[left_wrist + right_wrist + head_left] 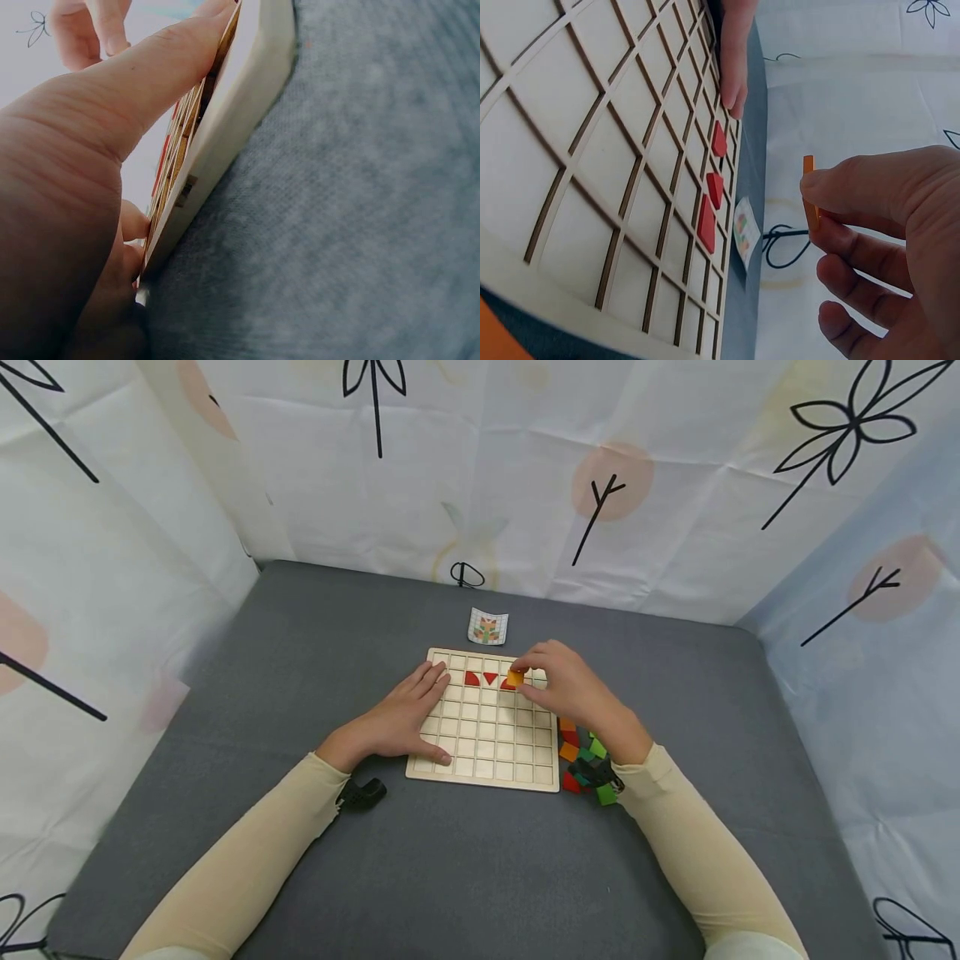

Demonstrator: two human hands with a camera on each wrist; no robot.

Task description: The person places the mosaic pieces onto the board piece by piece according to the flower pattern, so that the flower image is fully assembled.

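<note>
A wooden grid board (474, 768) lies on the table, its squares framed by thin raised strips. My left hand (399, 714) rests on its left side with the fingers spread; the left thumb (161, 67) lies along the edge. My right hand (566, 685) pinches an orange square tile (810, 195) between thumb and index finger, above the upper part of the board. Three red pieces sit in an upper row: a curved-edge one (472, 679), a small triangle (490, 677) and one (707, 225) partly covered by the tile in the head view.
Loose orange, red and green tiles (569, 752) lie right of the board, partly under my right wrist. A small pattern card (487, 627) with a coloured flower design lies behind the board. Printed cloth (502, 468) hangs around the grey table (450, 877).
</note>
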